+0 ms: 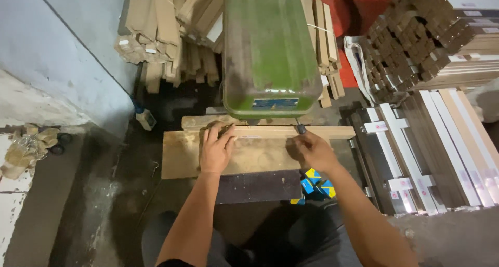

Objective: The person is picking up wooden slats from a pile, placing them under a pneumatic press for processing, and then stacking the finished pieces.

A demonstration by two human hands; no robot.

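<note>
A long pale wooden strip (332, 132) lies across a plywood work board (182, 155) under the head of a green machine (267, 48). My left hand (215, 150) rests flat on the board, fingers pressing on the strip's left part. My right hand (312, 150) is closed around a small dark handle (300, 127) beside the strip, just below the machine's front edge. The spot where the machine meets the strip is hidden by the green housing.
Bundles of tan strips (156, 33) are stacked behind the machine. Dark and white-edged boards (431, 158) lie stacked at the right, more bundles (431, 33) above them. A blue and yellow box (314, 183) sits below the board. Grey wall (67, 54) at the left.
</note>
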